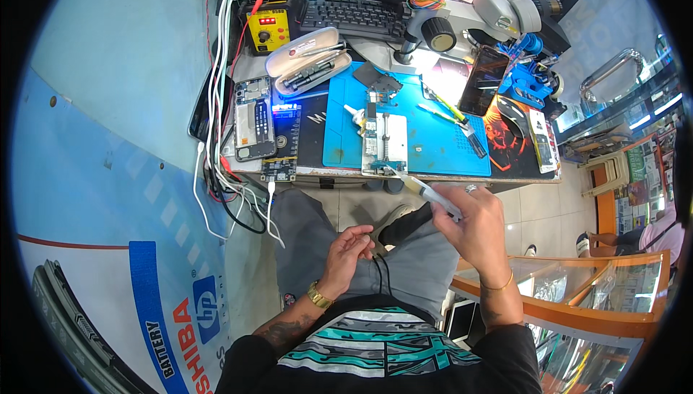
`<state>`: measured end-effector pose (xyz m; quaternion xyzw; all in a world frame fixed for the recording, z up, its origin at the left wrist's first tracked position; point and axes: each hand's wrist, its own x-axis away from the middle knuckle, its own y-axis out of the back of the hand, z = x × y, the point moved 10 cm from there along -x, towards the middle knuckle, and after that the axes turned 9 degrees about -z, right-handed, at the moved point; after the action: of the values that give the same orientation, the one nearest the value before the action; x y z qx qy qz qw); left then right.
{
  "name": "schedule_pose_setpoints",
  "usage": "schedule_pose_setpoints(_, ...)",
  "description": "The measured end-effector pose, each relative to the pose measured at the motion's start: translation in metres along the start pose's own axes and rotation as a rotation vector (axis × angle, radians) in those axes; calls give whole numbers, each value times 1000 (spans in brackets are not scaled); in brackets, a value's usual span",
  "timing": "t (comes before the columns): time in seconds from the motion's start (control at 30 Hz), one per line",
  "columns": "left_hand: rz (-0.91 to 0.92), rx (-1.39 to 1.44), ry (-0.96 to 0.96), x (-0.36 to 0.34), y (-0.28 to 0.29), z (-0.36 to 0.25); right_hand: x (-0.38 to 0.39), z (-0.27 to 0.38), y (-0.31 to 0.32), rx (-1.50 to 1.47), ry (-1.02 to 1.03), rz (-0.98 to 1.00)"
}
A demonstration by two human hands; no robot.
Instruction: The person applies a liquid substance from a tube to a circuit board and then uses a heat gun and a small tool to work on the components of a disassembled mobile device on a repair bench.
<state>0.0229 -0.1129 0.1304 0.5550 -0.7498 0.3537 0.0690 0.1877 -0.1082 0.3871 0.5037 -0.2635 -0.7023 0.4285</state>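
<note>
Well, a blue mat [444,154] spreads out; off its near edge, the person's right hand [474,224] is closed narrowly, partly hiding what it pinches. The left hand [349,251] curls loosely, lower down; whether around anything, I can't tell. A metal holder [398,150] rests on the mat, and the pinched pale syringe [431,194] points at its near end

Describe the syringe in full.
The syringe is slim, with a translucent whitish barrel, plastic by its look, a yellowish section toward the front and a thin, pale tip. The right hand grips its rear between thumb and fingers, hiding that end. It slants up and leftward, tip at the near edge of the board holder; whether they touch is unclear. Fill level can't be made out.
</note>
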Motion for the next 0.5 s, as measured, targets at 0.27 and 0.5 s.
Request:
schedule_pose_setpoints(0.27, -4, -25, -24, 0, -1, -4, 17, -45, -13, -517, -368, 99)
schedule_pose_setpoints(0.5, 4, -41, -30, -2, -6, -2, 41, -80, -32, -1048, -746, 196)
